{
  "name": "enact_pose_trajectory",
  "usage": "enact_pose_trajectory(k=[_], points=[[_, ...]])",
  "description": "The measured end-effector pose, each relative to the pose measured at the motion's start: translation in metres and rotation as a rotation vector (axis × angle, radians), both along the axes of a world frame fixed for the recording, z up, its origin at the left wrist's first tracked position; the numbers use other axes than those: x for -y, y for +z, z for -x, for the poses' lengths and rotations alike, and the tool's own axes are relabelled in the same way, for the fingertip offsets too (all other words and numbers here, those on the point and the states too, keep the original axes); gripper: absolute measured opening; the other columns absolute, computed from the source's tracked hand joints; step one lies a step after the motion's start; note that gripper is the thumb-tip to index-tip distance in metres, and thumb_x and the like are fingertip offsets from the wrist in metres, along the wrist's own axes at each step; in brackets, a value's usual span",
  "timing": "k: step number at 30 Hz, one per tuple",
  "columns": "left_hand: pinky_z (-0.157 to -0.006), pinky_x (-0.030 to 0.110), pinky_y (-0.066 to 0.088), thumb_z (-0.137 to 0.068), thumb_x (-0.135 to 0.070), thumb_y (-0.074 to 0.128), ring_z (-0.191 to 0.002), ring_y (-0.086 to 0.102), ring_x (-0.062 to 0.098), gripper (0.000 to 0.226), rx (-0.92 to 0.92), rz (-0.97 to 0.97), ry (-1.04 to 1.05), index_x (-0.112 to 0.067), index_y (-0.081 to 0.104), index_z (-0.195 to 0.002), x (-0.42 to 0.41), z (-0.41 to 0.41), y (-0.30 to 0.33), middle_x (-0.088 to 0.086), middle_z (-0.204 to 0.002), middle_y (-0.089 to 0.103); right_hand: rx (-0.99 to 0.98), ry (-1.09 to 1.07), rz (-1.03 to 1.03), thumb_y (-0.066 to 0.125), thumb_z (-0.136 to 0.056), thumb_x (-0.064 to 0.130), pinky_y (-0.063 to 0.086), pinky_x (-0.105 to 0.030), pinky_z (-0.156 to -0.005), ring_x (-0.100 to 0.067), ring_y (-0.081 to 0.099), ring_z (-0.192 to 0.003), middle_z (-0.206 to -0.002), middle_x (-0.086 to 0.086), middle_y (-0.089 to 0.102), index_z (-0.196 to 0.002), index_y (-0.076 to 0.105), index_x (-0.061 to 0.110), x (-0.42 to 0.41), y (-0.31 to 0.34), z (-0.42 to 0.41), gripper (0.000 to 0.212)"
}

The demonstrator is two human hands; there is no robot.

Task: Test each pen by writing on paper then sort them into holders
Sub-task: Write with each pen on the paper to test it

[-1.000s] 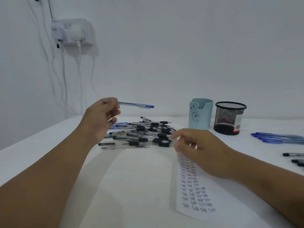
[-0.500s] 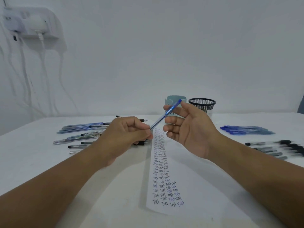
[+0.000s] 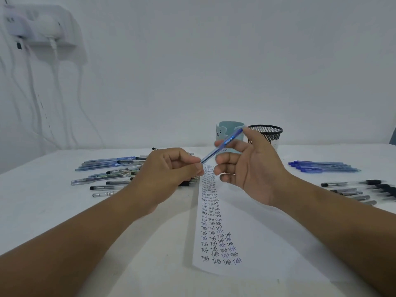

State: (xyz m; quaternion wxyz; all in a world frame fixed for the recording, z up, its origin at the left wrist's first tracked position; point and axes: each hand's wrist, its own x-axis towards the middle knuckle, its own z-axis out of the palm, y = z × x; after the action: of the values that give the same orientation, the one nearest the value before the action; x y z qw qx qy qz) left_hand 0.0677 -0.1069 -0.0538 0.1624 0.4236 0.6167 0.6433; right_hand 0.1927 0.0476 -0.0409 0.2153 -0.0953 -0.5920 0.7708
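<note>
White table (image 3: 53, 211) seen from the head camera, with the sheet of paper (image 3: 267, 243) lying near the centre, its left edge filled with columns of the written word "Test". Far behind it stand two holders: a pale blue cup (image 3: 220, 133) and, just to its right, a black mesh cup (image 3: 270, 133). An unsorted heap of pens (image 3: 111, 174) lies at the left; blue pens (image 3: 321, 167) and black pens (image 3: 360, 191) lie in separate rows at the right. One second ago the left hand (image 3: 169, 174) held the blue pen (image 3: 222, 145) alone, raised over the heap; now it pinches the pen's near end above the paper while the right hand (image 3: 252, 168), fingers loosely curled, takes the far end (a handover, most likely). The writing test comes next.
</note>
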Motion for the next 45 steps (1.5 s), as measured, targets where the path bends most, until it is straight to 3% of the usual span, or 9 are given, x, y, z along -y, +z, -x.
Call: enact_pose_trajectory(k=[2, 5, 8, 13, 18, 26, 32, 37, 45], points=[[-0.075, 0.026, 0.053, -0.087, -0.001, 0.073, -0.075, 0.071, 0.013, 0.008, -0.04, 0.011, -0.003, -0.008, 0.073, -0.089, 0.0, -0.002, 0.001, 0.008, -0.081, 0.078, 0.033, -0.004, -0.111, 0.059, -0.08, 0.061, 0.043, -0.033, -0.061, -0.026, 0.06, -0.062, -0.071, -0.011, 0.062, -0.096, 0.068, 0.009, 0.006, -0.002, 0.002, 0.055], [-0.092, 0.039, 0.055, -0.085, -0.01, 0.076, -0.095, 0.073, 0.026, 0.018, -0.121, 0.058, -0.082, -0.018, 0.074, -0.101, 0.002, -0.002, 0.001, 0.007, -0.093, 0.078, 0.028, -0.134, -0.311, 0.076, -0.085, 0.017, 0.041, -0.028, -0.055, -0.019, 0.053, -0.056, -0.063, -0.005, 0.055, -0.078, 0.056, 0.014, 0.011, -0.001, 0.004, 0.021], [-0.1, 0.049, 0.054, -0.084, -0.019, 0.081, -0.102, 0.068, 0.03, 0.035, -0.248, 0.134, -0.127, -0.03, 0.069, -0.115, 0.004, 0.004, -0.003, 0.001, -0.1, 0.077, 0.028, -0.223, -0.302, 0.068, -0.085, -0.003, 0.036, -0.024, -0.046, -0.017, 0.043, -0.049, -0.054, 0.0, 0.043, -0.066, 0.043, 0.019, 0.003, 0.009, -0.001, 0.038], [-0.088, 0.041, 0.056, -0.079, -0.034, 0.084, -0.1, 0.064, 0.005, 0.025, -0.634, 0.377, -0.123, -0.04, 0.074, -0.101, 0.008, 0.017, -0.005, -0.018, -0.102, 0.072, 0.094, -0.061, -0.271, 0.049, -0.088, 0.005, 0.031, -0.022, -0.042, -0.023, 0.045, -0.047, -0.056, -0.01, 0.052, -0.076, 0.059, 0.009, 0.001, 0.005, -0.024, 0.016], [-0.086, 0.024, 0.046, -0.073, -0.048, 0.086, -0.104, 0.061, 0.004, 0.029, -0.768, 0.531, -0.268, -0.043, 0.075, -0.099, 0.009, 0.018, -0.004, -0.019, -0.109, 0.067, 0.204, 0.094, -0.448, 0.075, -0.077, 0.015, 0.028, -0.018, -0.039, -0.02, 0.042, -0.044, -0.057, -0.013, 0.054, -0.062, 0.058, 0.011, 0.013, -0.017, -0.036, 0.023], [-0.089, 0.03, 0.049, -0.066, -0.057, 0.082, -0.105, 0.062, 0.006, 0.025, -0.753, 0.519, -0.295, -0.05, 0.07, -0.087, 0.008, 0.018, -0.004, -0.014, -0.108, 0.068, 0.16, 0.112, -0.617, 0.071, -0.091, 0.018, 0.027, -0.021, -0.039, -0.014, 0.041, -0.039, -0.055, -0.017, 0.057, -0.067, 0.054, -0.003, 0.029, -0.024, -0.035, 0.036], [-0.09, 0.032, 0.051, -0.07, -0.05, 0.086, -0.107, 0.061, 0.005, 0.024, -0.74, 0.526, -0.317, -0.049, 0.071, -0.088, 0.007, 0.017, -0.002, -0.015, -0.109, 0.067, 0.122, 0.054, -0.726, 0.076, -0.087, 0.016, 0.039, -0.018, -0.042, -0.009, 0.049, -0.04, -0.052, -0.011, 0.059, -0.061, 0.055, 0.007, 0.031, -0.026, -0.037, 0.035], [-0.091, 0.03, 0.05, -0.065, -0.053, 0.082, -0.11, 0.059, 0.001, 0.034, -0.718, 0.533, -0.307, -0.044, 0.075, -0.097, 0.008, 0.019, -0.004, -0.017, -0.112, 0.067, 0.185, 0.011, -0.92, 0.074, -0.084, 0.005, 0.034, -0.024, -0.049, -0.01, 0.037, -0.045, -0.047, -0.003, 0.043, -0.052, 0.044, 0.013, 0.032, -0.024, -0.038, 0.044], [-0.09, 0.025, 0.048, -0.072, -0.041, 0.088, -0.111, 0.059, 0.001, 0.027, -0.709, 0.547, -0.302, -0.044, 0.075, -0.097, 0.007, 0.019, -0.004, -0.016, -0.113, 0.067, 0.229, 0.028, -0.898, 0.069, -0.084, 0.0, 0.044, -0.032, -0.056, -0.012, 0.046, -0.044, -0.043, 0.003, 0.048, -0.051, 0.041, 0.014, 0.031, -0.026, -0.037, 0.046]])
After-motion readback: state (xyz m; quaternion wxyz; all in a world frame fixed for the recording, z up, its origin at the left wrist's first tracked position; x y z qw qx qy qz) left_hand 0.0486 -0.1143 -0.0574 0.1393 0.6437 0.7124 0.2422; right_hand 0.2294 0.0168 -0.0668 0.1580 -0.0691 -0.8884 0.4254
